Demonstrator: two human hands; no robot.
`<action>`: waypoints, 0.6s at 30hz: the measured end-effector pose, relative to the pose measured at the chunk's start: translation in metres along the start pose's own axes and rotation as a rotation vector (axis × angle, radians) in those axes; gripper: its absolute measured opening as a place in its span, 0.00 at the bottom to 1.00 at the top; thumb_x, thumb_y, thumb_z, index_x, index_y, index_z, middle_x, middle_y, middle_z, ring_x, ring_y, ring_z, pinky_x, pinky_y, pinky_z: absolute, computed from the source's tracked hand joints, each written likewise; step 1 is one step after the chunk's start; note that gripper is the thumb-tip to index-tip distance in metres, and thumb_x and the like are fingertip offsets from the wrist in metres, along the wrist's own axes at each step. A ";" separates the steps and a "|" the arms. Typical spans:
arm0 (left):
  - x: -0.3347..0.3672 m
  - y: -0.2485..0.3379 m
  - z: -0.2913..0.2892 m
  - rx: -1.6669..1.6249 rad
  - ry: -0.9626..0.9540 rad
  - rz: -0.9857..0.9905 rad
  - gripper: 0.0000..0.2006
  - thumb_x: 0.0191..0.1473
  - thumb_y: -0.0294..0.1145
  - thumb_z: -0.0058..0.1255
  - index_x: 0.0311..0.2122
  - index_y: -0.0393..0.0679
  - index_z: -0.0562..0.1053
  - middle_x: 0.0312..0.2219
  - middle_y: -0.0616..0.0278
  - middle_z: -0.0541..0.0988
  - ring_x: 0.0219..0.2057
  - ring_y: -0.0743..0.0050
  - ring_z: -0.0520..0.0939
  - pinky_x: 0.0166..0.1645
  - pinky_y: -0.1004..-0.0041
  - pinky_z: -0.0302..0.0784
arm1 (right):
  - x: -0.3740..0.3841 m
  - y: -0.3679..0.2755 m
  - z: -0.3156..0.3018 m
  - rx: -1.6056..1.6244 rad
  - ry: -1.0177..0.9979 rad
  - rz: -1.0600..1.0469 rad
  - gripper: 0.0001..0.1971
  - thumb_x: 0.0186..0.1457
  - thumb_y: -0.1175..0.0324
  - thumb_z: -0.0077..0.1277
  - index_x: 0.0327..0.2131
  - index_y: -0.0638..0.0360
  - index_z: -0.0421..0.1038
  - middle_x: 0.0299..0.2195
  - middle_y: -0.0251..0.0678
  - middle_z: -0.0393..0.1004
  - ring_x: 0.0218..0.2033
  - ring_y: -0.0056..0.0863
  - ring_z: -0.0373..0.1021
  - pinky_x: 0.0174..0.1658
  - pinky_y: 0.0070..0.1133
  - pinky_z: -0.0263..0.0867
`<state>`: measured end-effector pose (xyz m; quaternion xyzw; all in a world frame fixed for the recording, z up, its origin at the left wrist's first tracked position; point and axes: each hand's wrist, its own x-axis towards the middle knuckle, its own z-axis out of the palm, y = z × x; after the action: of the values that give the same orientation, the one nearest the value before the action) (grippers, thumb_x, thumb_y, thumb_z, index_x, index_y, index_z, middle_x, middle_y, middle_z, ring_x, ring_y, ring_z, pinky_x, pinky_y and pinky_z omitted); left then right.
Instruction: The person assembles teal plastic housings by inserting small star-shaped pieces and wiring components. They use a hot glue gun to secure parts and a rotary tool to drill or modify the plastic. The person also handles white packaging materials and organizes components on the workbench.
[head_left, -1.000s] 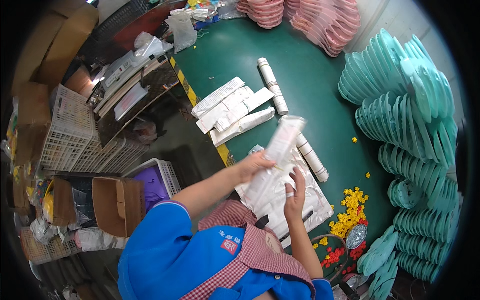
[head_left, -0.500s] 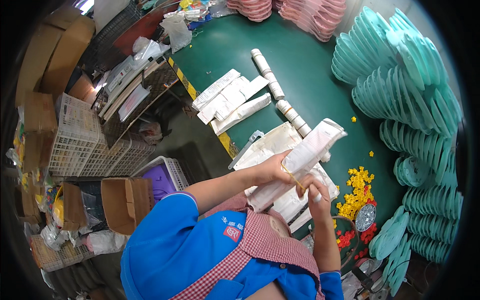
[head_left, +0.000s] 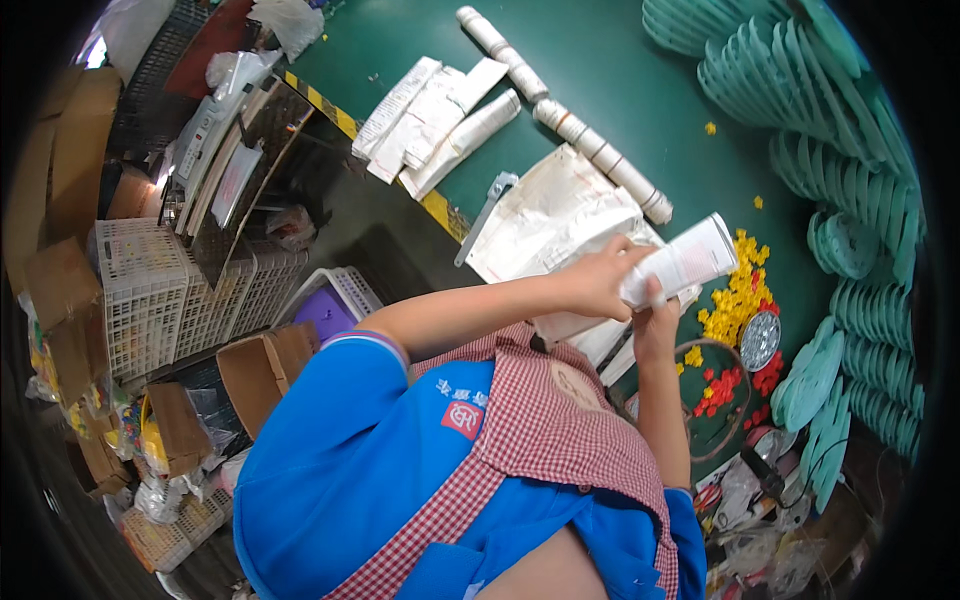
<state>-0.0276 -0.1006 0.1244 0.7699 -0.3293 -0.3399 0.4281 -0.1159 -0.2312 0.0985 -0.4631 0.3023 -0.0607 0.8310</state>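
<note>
A folded white bundle of printed sheets or bags (head_left: 688, 262) is held in front of my body, tilted up to the right. My left hand (head_left: 603, 280) closes on its lower left end. My right hand (head_left: 656, 318) grips it from below, thumb pressed against its side. Whether a rubber band goes round it I cannot tell. Beneath my hands lies a stack of creased white bags (head_left: 555, 215) on the table, partly hidden by my left forearm. Beyond it are a line of banded white rolls (head_left: 600, 160) and several flat folded white bundles (head_left: 425, 130).
Small yellow plastic pieces (head_left: 735, 300) and red pieces (head_left: 716, 392) lie right of my hands, by a round silvery dish (head_left: 760, 342). Stacked turquoise plastic parts (head_left: 790, 90) line the right side. A grey long tool (head_left: 485, 222) lies by the striped table edge (head_left: 440, 212). Crates (head_left: 150, 290) stand left.
The long bundle with a yellow band round it now looks shorter and folded, and points more to the right. Both hands have shifted up and right in view; the view itself has moved.
</note>
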 end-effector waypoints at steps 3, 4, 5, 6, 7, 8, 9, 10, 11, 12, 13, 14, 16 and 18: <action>-0.004 -0.034 0.014 0.299 0.144 0.213 0.34 0.39 0.39 0.59 0.55 0.45 0.63 0.52 0.46 0.66 0.50 0.44 0.70 0.54 0.60 0.67 | 0.014 0.033 -0.034 -0.121 0.178 0.020 0.24 0.50 0.70 0.55 0.50 0.69 0.63 0.44 0.38 0.70 0.43 0.28 0.68 0.48 0.22 0.63; -0.003 -0.058 0.009 0.442 0.210 0.292 0.32 0.41 0.39 0.59 0.54 0.45 0.66 0.51 0.48 0.67 0.51 0.45 0.69 0.54 0.60 0.67 | 0.019 0.041 -0.049 -0.237 0.228 -0.005 0.23 0.49 0.71 0.55 0.49 0.70 0.64 0.45 0.38 0.70 0.44 0.29 0.68 0.49 0.22 0.62; -0.006 -0.084 -0.005 0.434 0.326 0.182 0.27 0.43 0.39 0.57 0.51 0.45 0.69 0.51 0.49 0.68 0.53 0.47 0.68 0.54 0.59 0.66 | 0.020 0.047 -0.062 -0.315 0.306 -0.008 0.23 0.49 0.73 0.54 0.48 0.73 0.64 0.46 0.40 0.70 0.44 0.29 0.68 0.49 0.21 0.62; -0.016 -0.111 -0.024 0.427 0.442 0.062 0.22 0.46 0.39 0.56 0.48 0.45 0.72 0.51 0.51 0.68 0.54 0.48 0.67 0.55 0.58 0.65 | 0.016 0.039 -0.058 -0.292 0.348 0.049 0.23 0.48 0.73 0.55 0.48 0.75 0.64 0.45 0.41 0.70 0.44 0.29 0.68 0.49 0.21 0.61; -0.025 -0.135 -0.045 0.511 0.507 -0.089 0.20 0.47 0.37 0.55 0.47 0.45 0.73 0.51 0.51 0.69 0.53 0.49 0.67 0.54 0.59 0.66 | 0.016 0.039 -0.065 -0.320 0.364 0.047 0.23 0.48 0.73 0.55 0.47 0.76 0.65 0.45 0.42 0.71 0.43 0.29 0.68 0.49 0.21 0.62; -0.034 -0.156 -0.065 0.597 0.570 -0.239 0.18 0.48 0.36 0.54 0.46 0.45 0.74 0.51 0.52 0.69 0.53 0.50 0.68 0.54 0.60 0.66 | 0.017 0.041 -0.071 -0.347 0.380 0.043 0.23 0.48 0.72 0.56 0.47 0.76 0.65 0.44 0.42 0.71 0.43 0.29 0.69 0.48 0.21 0.62; -0.041 -0.170 -0.079 0.538 0.603 -0.306 0.17 0.49 0.34 0.53 0.46 0.44 0.73 0.50 0.52 0.70 0.51 0.51 0.70 0.53 0.61 0.67 | 0.019 0.044 -0.069 -0.374 0.381 0.018 0.23 0.47 0.72 0.56 0.46 0.76 0.65 0.43 0.43 0.71 0.42 0.30 0.69 0.48 0.21 0.62; -0.041 -0.167 -0.090 0.479 0.634 -0.367 0.17 0.49 0.33 0.52 0.46 0.43 0.73 0.49 0.52 0.71 0.49 0.52 0.71 0.53 0.62 0.67 | 0.023 0.048 -0.066 -0.399 0.386 -0.011 0.23 0.47 0.72 0.56 0.46 0.77 0.66 0.43 0.43 0.72 0.42 0.30 0.69 0.47 0.21 0.63; -0.040 -0.159 -0.089 0.383 0.674 -0.262 0.16 0.48 0.30 0.51 0.45 0.42 0.73 0.46 0.52 0.73 0.46 0.52 0.74 0.51 0.63 0.69 | 0.029 0.051 -0.063 -0.425 0.389 -0.040 0.23 0.47 0.72 0.56 0.45 0.77 0.66 0.42 0.43 0.72 0.41 0.30 0.69 0.47 0.21 0.63; -0.041 -0.131 -0.084 0.399 0.632 -0.085 0.14 0.47 0.28 0.50 0.42 0.41 0.74 0.42 0.53 0.75 0.44 0.54 0.75 0.50 0.62 0.70 | 0.036 0.053 -0.056 -0.438 0.358 -0.044 0.23 0.46 0.72 0.57 0.45 0.77 0.66 0.42 0.43 0.72 0.41 0.30 0.70 0.46 0.21 0.63; -0.041 -0.109 -0.069 0.476 0.529 0.142 0.13 0.46 0.26 0.48 0.40 0.44 0.74 0.40 0.56 0.77 0.44 0.57 0.76 0.48 0.63 0.71 | 0.042 0.056 -0.050 -0.454 0.331 -0.046 0.23 0.46 0.72 0.57 0.44 0.77 0.67 0.41 0.42 0.73 0.40 0.30 0.70 0.46 0.21 0.63; -0.036 -0.124 -0.031 0.386 0.425 0.330 0.13 0.46 0.25 0.47 0.39 0.47 0.75 0.38 0.59 0.78 0.43 0.60 0.77 0.49 0.64 0.71 | 0.046 0.059 -0.044 -0.472 0.298 -0.048 0.22 0.46 0.72 0.57 0.44 0.77 0.67 0.40 0.42 0.73 0.39 0.30 0.70 0.45 0.21 0.64; -0.027 -0.098 -0.001 0.487 -0.151 0.660 0.12 0.47 0.27 0.45 0.38 0.48 0.75 0.44 0.60 0.76 0.49 0.64 0.73 0.58 0.64 0.64 | 0.059 0.066 -0.039 -0.596 0.327 0.060 0.24 0.44 0.67 0.59 0.42 0.75 0.68 0.39 0.44 0.74 0.39 0.33 0.71 0.45 0.22 0.64; -0.021 -0.119 0.019 0.827 -0.126 0.416 0.12 0.47 0.28 0.45 0.39 0.49 0.75 0.48 0.60 0.73 0.52 0.61 0.71 0.60 0.62 0.60 | 0.075 0.080 -0.049 -0.836 0.349 0.101 0.25 0.42 0.64 0.61 0.41 0.74 0.69 0.40 0.47 0.74 0.40 0.35 0.72 0.45 0.23 0.64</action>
<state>-0.0291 -0.0425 0.0170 0.7713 -0.6101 -0.1330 0.1233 -0.0969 -0.2503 -0.0179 -0.7263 0.4585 0.0302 0.5111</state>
